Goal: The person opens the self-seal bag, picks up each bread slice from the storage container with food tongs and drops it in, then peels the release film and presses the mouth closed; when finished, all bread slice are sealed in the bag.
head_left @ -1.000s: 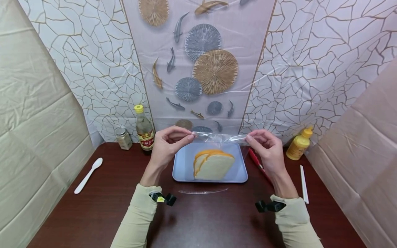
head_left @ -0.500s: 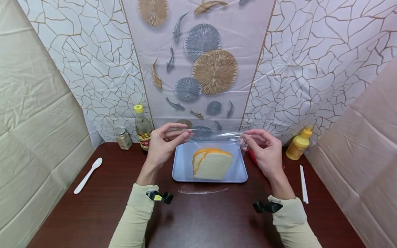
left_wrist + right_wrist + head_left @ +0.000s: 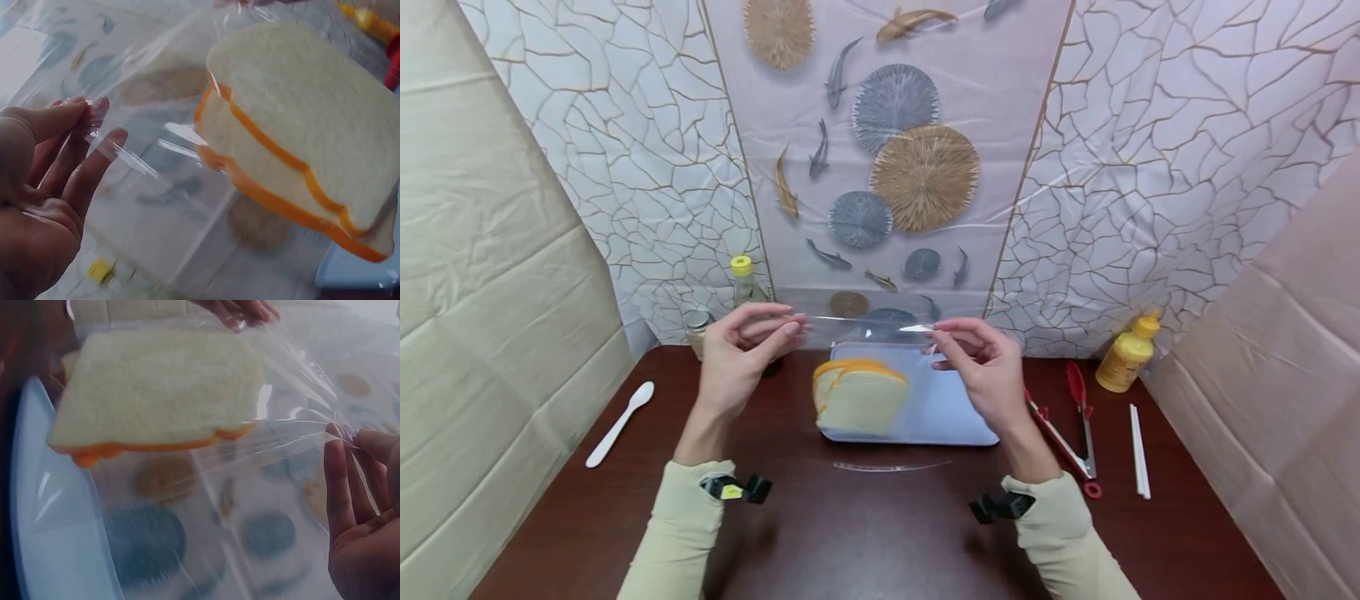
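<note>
A clear plastic bag [image 3: 857, 333] hangs in the air with a white-bread and orange-cheese sandwich [image 3: 859, 398] inside it. My left hand [image 3: 741, 350] pinches the bag's top left corner and my right hand [image 3: 977, 367] pinches its top right corner. The bag hangs above the left end of a light blue tray [image 3: 951, 408]. In the left wrist view the sandwich [image 3: 300, 144] shows through the bag film [image 3: 144, 156] beside my fingers [image 3: 81, 144]. In the right wrist view the sandwich [image 3: 162, 387] hangs over the tray [image 3: 50, 525], and my fingertips [image 3: 350, 462] hold the film.
Red-tipped tongs [image 3: 1071, 425], a white stick [image 3: 1139, 450] and a yellow squeeze bottle [image 3: 1126, 352] lie right of the tray. A sauce bottle [image 3: 743, 282], a small jar [image 3: 696, 325] and a white spoon [image 3: 620, 422] are at left. A clear strip [image 3: 891, 467] lies before the tray.
Both hands have carried the bag with the sandwich to the left, off the tray's middle toward its left end. The tongs, earlier hidden by the right hand, now show.
</note>
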Tool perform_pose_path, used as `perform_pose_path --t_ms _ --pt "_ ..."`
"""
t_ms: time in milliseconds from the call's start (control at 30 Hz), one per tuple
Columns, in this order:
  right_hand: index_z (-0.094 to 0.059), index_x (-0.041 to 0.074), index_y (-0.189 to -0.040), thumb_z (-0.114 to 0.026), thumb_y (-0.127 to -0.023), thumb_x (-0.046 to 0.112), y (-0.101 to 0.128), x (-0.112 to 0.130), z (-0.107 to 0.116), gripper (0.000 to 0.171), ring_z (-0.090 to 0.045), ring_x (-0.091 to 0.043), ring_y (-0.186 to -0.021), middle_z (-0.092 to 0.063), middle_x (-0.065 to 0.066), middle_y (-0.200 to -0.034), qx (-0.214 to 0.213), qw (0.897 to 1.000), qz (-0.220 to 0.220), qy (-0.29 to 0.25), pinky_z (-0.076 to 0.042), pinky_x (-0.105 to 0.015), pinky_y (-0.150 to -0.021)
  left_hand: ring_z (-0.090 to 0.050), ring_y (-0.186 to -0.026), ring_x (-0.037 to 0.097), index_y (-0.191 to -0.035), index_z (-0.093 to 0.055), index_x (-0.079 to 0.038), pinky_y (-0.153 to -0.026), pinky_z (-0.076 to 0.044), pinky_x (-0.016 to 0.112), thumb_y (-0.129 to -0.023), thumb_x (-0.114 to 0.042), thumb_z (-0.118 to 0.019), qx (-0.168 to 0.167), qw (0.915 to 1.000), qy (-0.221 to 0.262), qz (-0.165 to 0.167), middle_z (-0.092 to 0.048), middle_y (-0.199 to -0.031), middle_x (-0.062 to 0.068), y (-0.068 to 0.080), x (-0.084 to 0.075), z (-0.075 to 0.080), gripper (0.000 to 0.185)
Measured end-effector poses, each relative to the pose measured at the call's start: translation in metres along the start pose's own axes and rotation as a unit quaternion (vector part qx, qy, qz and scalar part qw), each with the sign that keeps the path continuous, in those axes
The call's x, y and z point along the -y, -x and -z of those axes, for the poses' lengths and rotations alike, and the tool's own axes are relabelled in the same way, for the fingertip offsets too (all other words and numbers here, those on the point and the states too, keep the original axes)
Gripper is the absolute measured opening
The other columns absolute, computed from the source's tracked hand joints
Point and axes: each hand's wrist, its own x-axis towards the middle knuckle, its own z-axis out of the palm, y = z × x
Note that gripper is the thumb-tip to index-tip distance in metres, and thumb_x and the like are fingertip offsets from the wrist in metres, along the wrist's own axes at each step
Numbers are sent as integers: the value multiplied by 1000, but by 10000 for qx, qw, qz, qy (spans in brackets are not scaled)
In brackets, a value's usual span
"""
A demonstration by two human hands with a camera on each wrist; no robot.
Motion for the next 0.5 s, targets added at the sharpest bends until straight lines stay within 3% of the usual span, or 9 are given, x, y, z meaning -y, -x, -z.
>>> perform_pose_path --t_ms 167,300,400,500 --pt "-72 -5 -121 -72 -104 5 -2 -5 -44 19 -82 -22 -93 -82 -15 -113 648 9957 -292 -594 -68 -43 -77 -83 -96 28 -124 -58 27 -79 -67 45 -96 22 -65 -183 9998 71 30 -83 -111 17 15 -27 43 29" --pt "-69 -7 -126 -70 -106 7 -7 -12 -78 25 -82 -22 -96 -80 -20 -117 972 9852 -796 -1168 -68 -46 -79 -83 -98 22 -124 -62 23 -74 -67 41 -96 22 -64 -214 9994 -155 209 -84 -110 15 20 -52 80 28" --pt "-67 -9 -129 -71 -106 9 -14 -34 -104 30 -79 -17 -96 -81 -14 -118 1010 9766 -1385 -1300 -68 -43 -82 -83 -96 17 -125 -68 13 -74 -67 36 -98 13 -69 -239 9944 -640 800 -84 -110 10 16 -53 111 27" --pt "-68 -9 -130 -71 -105 7 -17 -72 -129 30 -78 -14 -92 -81 -14 -117 917 9633 -2160 -1303 -68 -37 -85 -82 -91 10 -126 -71 5 -75 -66 30 -100 0 -76 -348 9761 -1399 1626 -85 -107 1 14 -31 142 27"
